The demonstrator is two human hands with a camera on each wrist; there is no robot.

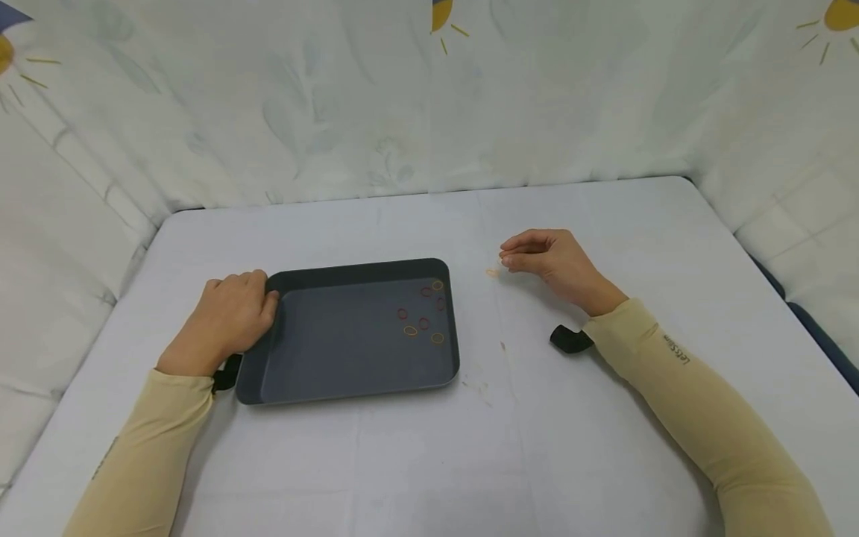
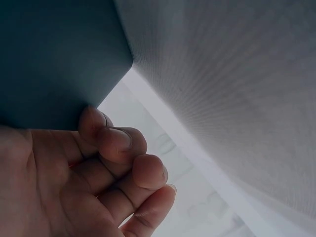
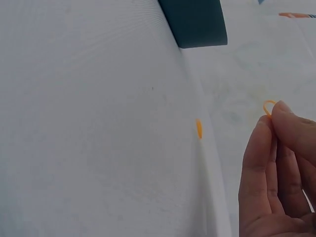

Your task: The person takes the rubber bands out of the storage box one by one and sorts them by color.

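Head view shows the left hand [image 1: 231, 317] gripping the rim of the dark tray [image 1: 356, 384] at centre left, while the right hand [image 1: 553, 265] at centre right pinches a small orange rubber band [image 3: 268, 106] just above the white table [image 1: 604, 447]. Such a thin band could easily slip from the fingertips, since the pinch catches only its edge. Several red and orange bands [image 1: 423, 313] lie in the tray's right half, and another orange band [image 3: 198, 128] rests on the table nearby.

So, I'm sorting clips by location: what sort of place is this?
Probably a staged tabletop recording booth: a white-covered table, printed sheets hung round it, and one dark tray of small rubber bands.
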